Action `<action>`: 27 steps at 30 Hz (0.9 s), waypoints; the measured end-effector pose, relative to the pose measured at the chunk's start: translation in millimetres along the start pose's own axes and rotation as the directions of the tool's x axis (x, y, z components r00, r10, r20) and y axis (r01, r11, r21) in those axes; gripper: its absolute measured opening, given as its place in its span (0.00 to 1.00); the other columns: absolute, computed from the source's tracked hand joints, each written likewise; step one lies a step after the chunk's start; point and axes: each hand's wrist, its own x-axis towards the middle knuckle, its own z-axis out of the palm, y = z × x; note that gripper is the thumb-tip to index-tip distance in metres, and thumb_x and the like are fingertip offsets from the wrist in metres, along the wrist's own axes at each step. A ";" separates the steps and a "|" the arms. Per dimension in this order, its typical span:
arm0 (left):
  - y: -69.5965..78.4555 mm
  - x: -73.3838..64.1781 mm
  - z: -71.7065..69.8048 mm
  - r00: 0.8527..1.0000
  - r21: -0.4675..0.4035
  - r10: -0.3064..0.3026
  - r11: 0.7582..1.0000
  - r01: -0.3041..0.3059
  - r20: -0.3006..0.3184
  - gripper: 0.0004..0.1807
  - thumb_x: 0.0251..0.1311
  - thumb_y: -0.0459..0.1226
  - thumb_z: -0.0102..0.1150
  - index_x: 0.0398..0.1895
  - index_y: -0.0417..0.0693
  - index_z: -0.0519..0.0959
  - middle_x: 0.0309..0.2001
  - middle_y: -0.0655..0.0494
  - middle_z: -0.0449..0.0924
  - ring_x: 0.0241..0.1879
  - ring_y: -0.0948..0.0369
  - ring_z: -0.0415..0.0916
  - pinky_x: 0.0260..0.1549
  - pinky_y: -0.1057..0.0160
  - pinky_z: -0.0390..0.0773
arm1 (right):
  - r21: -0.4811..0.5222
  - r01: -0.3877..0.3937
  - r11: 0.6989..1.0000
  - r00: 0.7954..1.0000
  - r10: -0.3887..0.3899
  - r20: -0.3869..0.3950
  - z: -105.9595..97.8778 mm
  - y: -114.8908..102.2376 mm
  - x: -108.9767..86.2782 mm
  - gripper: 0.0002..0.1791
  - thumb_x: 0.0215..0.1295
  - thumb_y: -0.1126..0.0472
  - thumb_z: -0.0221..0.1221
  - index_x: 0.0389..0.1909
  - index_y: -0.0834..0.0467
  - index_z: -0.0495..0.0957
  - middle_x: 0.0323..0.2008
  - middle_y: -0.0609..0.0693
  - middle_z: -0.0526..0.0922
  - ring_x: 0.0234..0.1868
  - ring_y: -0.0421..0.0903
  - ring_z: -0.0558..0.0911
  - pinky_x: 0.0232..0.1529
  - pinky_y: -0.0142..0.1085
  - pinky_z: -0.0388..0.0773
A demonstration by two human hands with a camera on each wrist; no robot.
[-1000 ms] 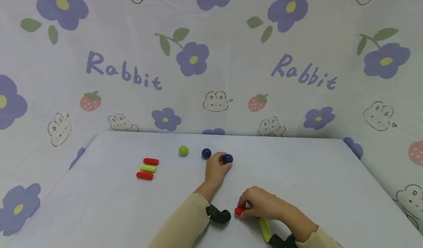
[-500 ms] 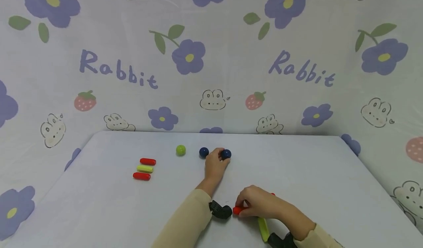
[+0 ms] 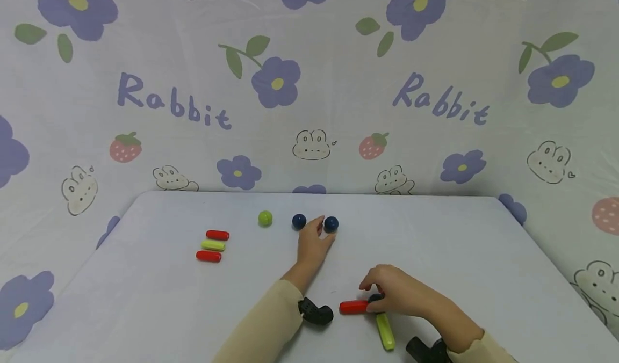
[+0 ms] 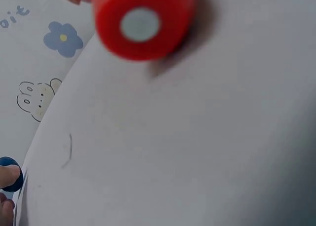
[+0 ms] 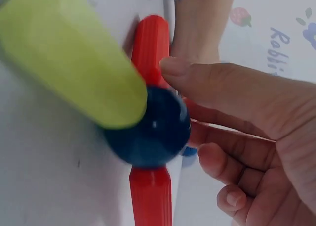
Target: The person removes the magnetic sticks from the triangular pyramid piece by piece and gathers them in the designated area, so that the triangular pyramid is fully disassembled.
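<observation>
Magnetic building rods meet at a dark blue ball (image 5: 150, 129) in the right wrist view: one red rod (image 5: 153, 48) above it, another red rod (image 5: 150, 196) below, and a yellow-green rod (image 5: 74, 58) against its side. Beside this joint is my right hand (image 3: 406, 293), thumb near the upper red rod, fingers spread and loosely bent. Whether the thumb touches is unclear. In the left wrist view, a red rod (image 4: 140, 25) shows its metal end. Farther back, my left hand (image 3: 311, 247) stands with loosened fingers beside a dark blue ball (image 3: 331, 224).
Another dark blue ball (image 3: 299, 222) lies just left of my left hand, and a green ball (image 3: 265, 218) beyond it. Two red rods (image 3: 209, 256) with a yellow-green rod (image 3: 213, 245) between them lie at left. A patterned cloth (image 3: 271, 148) hangs behind the white table (image 3: 459, 255).
My right hand has let go of the red rod and shifted right, baring the rod and part of the joint's ball. My left fingers have loosened from the blue ball.
</observation>
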 end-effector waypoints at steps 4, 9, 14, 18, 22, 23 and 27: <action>1.5 -10.0 -7.7 1.000 0.001 -0.006 1.000 0.006 0.022 0.27 0.48 0.29 0.65 0.54 0.32 0.73 0.51 0.38 0.77 0.52 0.51 0.77 0.51 0.63 0.76 | 0.001 -0.057 0.998 0.998 0.057 -0.007 -1.8 3.1 -6.0 0.17 0.46 0.59 0.71 0.38 0.60 0.82 0.36 0.46 0.82 0.34 0.40 0.75 0.37 0.33 0.76; -1.7 -26.1 -20.5 0.995 -0.033 -0.009 0.999 0.012 0.098 0.25 0.51 0.31 0.65 0.54 0.35 0.74 0.52 0.42 0.77 0.54 0.54 0.76 0.52 0.65 0.75 | 0.019 -0.065 0.998 0.998 0.065 -0.001 -1.5 5.6 -9.2 0.18 0.45 0.58 0.71 0.37 0.60 0.82 0.35 0.46 0.83 0.36 0.41 0.75 0.37 0.34 0.76; -3.0 -45.8 -36.7 0.975 -0.118 0.016 0.993 0.011 0.221 0.22 0.53 0.33 0.64 0.52 0.35 0.76 0.52 0.44 0.78 0.54 0.55 0.76 0.52 0.65 0.75 | 0.046 -0.084 0.995 0.996 0.084 0.015 0.5 4.8 -9.8 0.17 0.45 0.58 0.71 0.36 0.61 0.83 0.32 0.45 0.82 0.33 0.40 0.72 0.35 0.32 0.73; 4.9 -60.3 -51.7 0.913 -0.038 0.121 0.993 -0.115 0.390 0.19 0.56 0.37 0.63 0.50 0.38 0.78 0.49 0.48 0.81 0.50 0.57 0.78 0.49 0.67 0.77 | 0.067 -0.070 0.995 0.997 0.069 0.025 0.8 3.7 -8.4 0.16 0.45 0.60 0.71 0.37 0.61 0.83 0.32 0.45 0.82 0.32 0.40 0.72 0.34 0.31 0.72; 26.5 -72.3 -68.1 0.772 0.069 0.227 0.942 -0.330 0.594 0.19 0.57 0.42 0.62 0.50 0.43 0.79 0.47 0.53 0.82 0.46 0.62 0.78 0.48 0.69 0.76 | 0.093 -0.028 0.995 0.999 0.025 0.029 2.2 3.4 -5.9 0.17 0.47 0.58 0.70 0.38 0.62 0.83 0.33 0.45 0.83 0.32 0.39 0.72 0.34 0.30 0.72; 32.2 -75.6 -71.1 0.740 0.084 0.235 0.927 -0.366 0.630 0.20 0.57 0.43 0.62 0.51 0.44 0.79 0.47 0.54 0.82 0.46 0.63 0.78 0.48 0.70 0.76 | 0.102 -0.015 0.995 1.000 0.013 0.026 3.2 3.5 -5.2 0.17 0.48 0.58 0.70 0.38 0.62 0.83 0.33 0.45 0.83 0.32 0.38 0.72 0.33 0.29 0.71; 44.0 -87.9 -77.6 0.672 0.111 0.232 0.898 -0.425 0.703 0.21 0.55 0.47 0.63 0.49 0.46 0.80 0.41 0.58 0.83 0.40 0.70 0.77 0.44 0.74 0.75 | 0.135 0.010 0.991 1.000 -0.011 0.009 6.9 0.7 -3.1 0.17 0.49 0.56 0.69 0.38 0.62 0.83 0.32 0.45 0.83 0.32 0.37 0.72 0.33 0.28 0.71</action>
